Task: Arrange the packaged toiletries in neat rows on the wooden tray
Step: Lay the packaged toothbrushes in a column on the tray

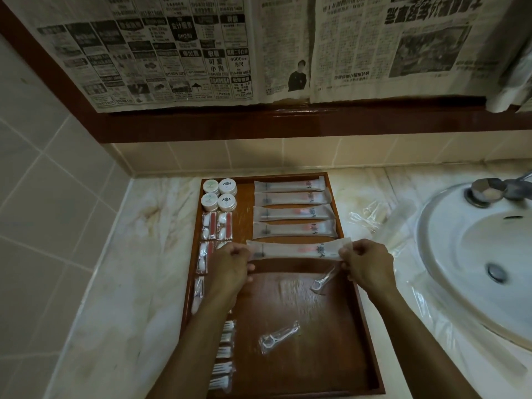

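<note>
A wooden tray (302, 367) lies on the marble counter. Both hands hold one long packaged toothbrush (298, 250) level over the tray: my left hand (234, 262) pinches its left end, my right hand (367, 263) its right end. Behind it several more toothbrush packets (292, 208) lie in a stacked row. Round white jars (220, 194) sit in the tray's far left corner, with cotton-swab packets (217, 226) and small combs (224, 355) running down the left edge. Two wrapped floss picks (279, 336) (324, 280) lie loose in the tray's middle.
A white sink (475, 254) with a chrome tap (489, 191) sits at the right. Clear plastic wrappers and loose floss picks (371, 217) lie on the counter between tray and sink. Newspaper (201, 53) covers the wall above a dark wooden ledge.
</note>
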